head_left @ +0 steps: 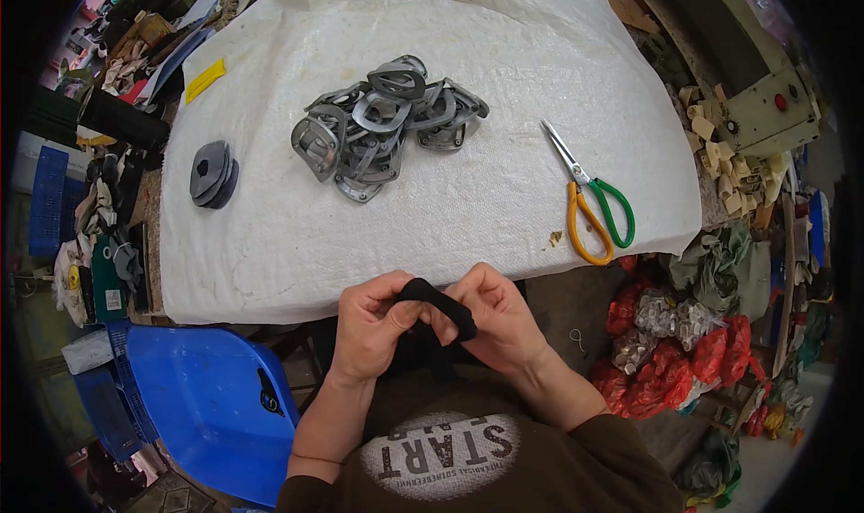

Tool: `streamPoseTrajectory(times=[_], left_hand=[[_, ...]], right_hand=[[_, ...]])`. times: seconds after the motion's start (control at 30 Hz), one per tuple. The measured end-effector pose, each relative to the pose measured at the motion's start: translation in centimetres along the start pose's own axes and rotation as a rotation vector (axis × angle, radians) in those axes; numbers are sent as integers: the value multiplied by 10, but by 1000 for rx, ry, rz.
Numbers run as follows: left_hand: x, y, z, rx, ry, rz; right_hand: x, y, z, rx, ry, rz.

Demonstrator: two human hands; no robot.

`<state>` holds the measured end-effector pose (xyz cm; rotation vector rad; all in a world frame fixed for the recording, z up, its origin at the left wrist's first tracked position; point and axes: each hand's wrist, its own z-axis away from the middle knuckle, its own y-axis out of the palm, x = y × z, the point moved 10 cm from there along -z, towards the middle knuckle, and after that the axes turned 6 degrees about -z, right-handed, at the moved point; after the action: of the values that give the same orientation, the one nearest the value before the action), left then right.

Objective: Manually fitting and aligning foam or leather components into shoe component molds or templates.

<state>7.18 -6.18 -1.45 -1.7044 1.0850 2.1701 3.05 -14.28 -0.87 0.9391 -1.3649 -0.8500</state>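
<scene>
A bent black strip (441, 302), perhaps fabric or foam, is held between my two hands just off the table's near edge. My left hand (371, 322) pinches its left end with thumb and fingers. At the other end, my right hand (500, 320) grips it with curled fingers, which hide part of that end. Beyond my hands, a heap of grey, ring-shaped pieces with small holes (382, 117) lies on the white-covered table (468, 211). Several flat dark grey rings (212, 176) are stacked to its left. Scissors (580, 176) with one orange and one green handle lie to the right, blades partly apart.
A blue basin (193, 396) stands below left, with a small black item (269, 392) on its inner side. Red bags (661, 378) and clear bags of pieces sit at lower right. A yellow strip (205, 80) lies at the table's far left. Cream-coloured pieces (724, 166) clutter the right side.
</scene>
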Motion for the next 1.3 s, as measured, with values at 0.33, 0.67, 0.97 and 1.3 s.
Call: streamPoseTrajectory(times=[0.33, 0.67, 0.97, 1.3], left_hand=[[3, -16, 3, -105, -53, -147], [-14, -4, 1, -47, 170, -253], [-11, 3, -1, 1, 85, -225], [-17, 0, -1, -52, 122, -347]], right_hand=[[15, -6, 4, -66, -11, 479], [-8, -12, 7, -114, 40, -61], [-9, -27, 7, -239, 146, 103], [3, -15, 7, -101, 33, 293]])
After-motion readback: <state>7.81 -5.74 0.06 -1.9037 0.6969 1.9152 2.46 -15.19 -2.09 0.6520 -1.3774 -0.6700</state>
